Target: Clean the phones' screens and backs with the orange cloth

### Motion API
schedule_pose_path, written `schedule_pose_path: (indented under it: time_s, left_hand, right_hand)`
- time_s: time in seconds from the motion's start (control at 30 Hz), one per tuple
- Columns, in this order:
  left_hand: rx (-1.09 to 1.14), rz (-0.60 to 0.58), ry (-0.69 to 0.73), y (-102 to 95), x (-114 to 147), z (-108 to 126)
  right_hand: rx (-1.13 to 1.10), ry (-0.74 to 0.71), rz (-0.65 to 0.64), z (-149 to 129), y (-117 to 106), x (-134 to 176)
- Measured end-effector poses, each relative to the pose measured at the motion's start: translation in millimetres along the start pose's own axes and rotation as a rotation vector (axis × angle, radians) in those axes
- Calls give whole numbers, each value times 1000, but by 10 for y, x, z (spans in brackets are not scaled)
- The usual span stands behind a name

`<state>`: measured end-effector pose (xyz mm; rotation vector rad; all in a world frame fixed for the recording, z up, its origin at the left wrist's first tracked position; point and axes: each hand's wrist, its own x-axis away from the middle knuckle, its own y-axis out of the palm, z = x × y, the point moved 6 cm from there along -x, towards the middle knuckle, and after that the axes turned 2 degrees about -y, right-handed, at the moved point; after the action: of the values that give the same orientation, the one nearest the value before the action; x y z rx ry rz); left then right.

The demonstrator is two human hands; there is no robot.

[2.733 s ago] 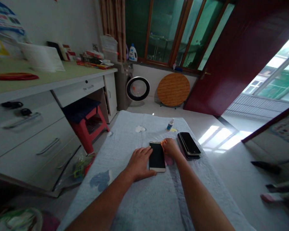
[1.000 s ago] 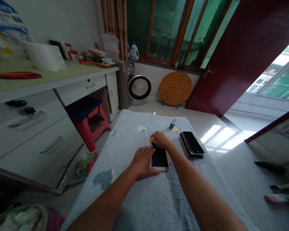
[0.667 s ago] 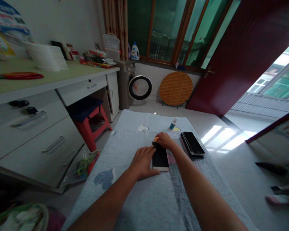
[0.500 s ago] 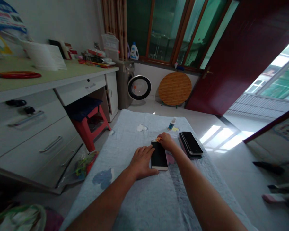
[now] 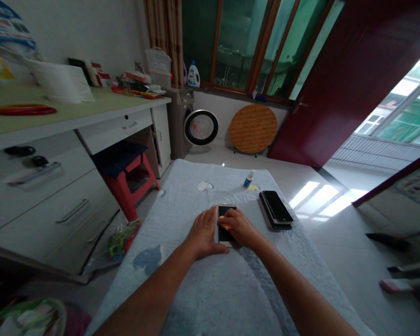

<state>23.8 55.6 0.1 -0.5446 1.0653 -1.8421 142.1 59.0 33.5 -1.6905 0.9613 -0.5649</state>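
Note:
A smartphone (image 5: 225, 237) with a dark screen and pale borders lies face up on the blue patterned cloth (image 5: 210, 289). My left hand (image 5: 203, 235) holds it along its left side, fingers near the upper corner and thumb at the bottom edge. Bunched in my right hand (image 5: 241, 226) is a small orange cloth (image 5: 225, 224), pressed on the middle of the screen. Part of the screen is hidden under that hand. Farther back stands a small spray bottle (image 5: 248, 180) with a blue label. To the right lies a stack of dark phones or tablets (image 5: 276, 207).
On the left is a desk (image 5: 119, 109) with a paper roll (image 5: 61, 81) and red-handled scissors (image 5: 24, 109). A red stool (image 5: 133, 182) stands under it. Beyond are a washing machine with its door (image 5: 201, 127) open and a round wooden tabletop (image 5: 253, 128) against the wall.
My right hand has slid the orange cloth from the phone's top edge down and left onto the middle of the screen. My left hand keeps its place at the phone's side.

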Motion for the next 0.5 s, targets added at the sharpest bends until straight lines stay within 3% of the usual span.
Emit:
schedule_pose_path:
  time_s: [0.23, 0.5]
  left_hand:
    - [-78, -19, -9, 28, -21, -10]
    - [-73, -20, -11, 29, -6, -20]
  right_hand:
    - [-63, -25, -61, -256, -13, 367]
    - [-31, 34, 18, 69, 62, -76]
